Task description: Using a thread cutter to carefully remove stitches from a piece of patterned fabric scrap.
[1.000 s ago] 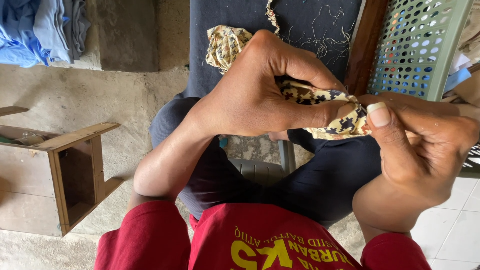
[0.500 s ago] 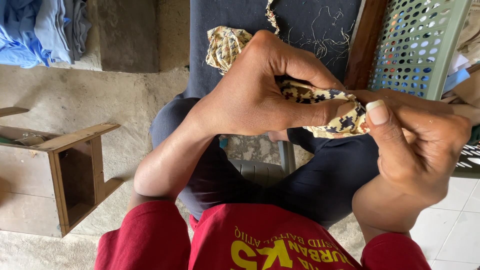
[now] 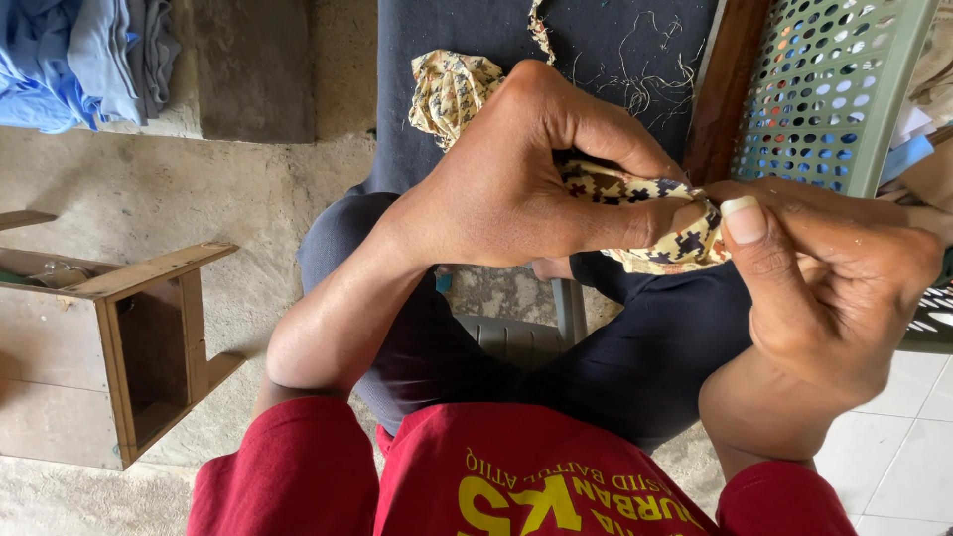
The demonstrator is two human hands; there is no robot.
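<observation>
1. The left hand point(image 3: 516, 179) was curled into a loose fist, its thumb and fingers pinched on a strip of patterned cloth point(image 3: 635, 199) in cream, black and red.
2. The right hand point(image 3: 824, 288) met it at the same spot, thumb pressed against the bunched end of the cloth, so both hands gripped it just above the person's lap.
3. The far end of the cloth point(image 3: 452, 89) lay crumpled on a dark blue fabric point(image 3: 596, 40) that was scattered with loose threads point(image 3: 645, 60).
4. A slip seemed the likeliest trouble: the pinch was small and the cloth tightly wadded, so a hard pull might have torn it free of one hand or frayed the edge.
5. The trailing end could also have snagged on the loose threads.
6. The left hand hid most of the middle of the cloth, so I could not tell whether it was knotted, twisted or merely folded.
7. The right fingertips were tucked under, out of sight.
8. A green perforated basket point(image 3: 834, 89) was cut off at the right, as was a wooden box point(image 3: 109, 347) at the left.
</observation>
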